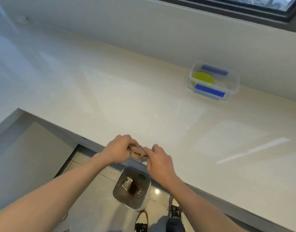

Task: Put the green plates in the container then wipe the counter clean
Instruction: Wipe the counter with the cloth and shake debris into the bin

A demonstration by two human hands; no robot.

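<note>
A: So, head view. Where is the cloth w.r.t. the hands?

B: The crumpled cloth (pixel 138 152) is between both hands, at the front edge of the counter (pixel 143 101). The left hand (pixel 118 149) grips its left end with curled fingers; the right hand (pixel 158 160) pinches its right end. Below them, on the floor, stands a bin (pixel 132 188), approx. under the cloth.

A: And the plates?

B: The green plates (pixel 203 78) lie flat inside the clear container (pixel 234 81), at the far right of the counter near the wall, well apart from the hands. The container has blue clips (pixel 210 90) on two sides.

A: Which way does the cloth point?

B: Its long axis goes left to right, a bit tilted, the right end lower in the picture. The exact shape I cannot tell, it is bunched.

A: Pose of the arms?

B: Both forearms are bare and reach forward from the bottom corners, converging at the cloth. Backs of the hands face up. Shoes (pixel 141 220) are visible beside the bin.
</note>
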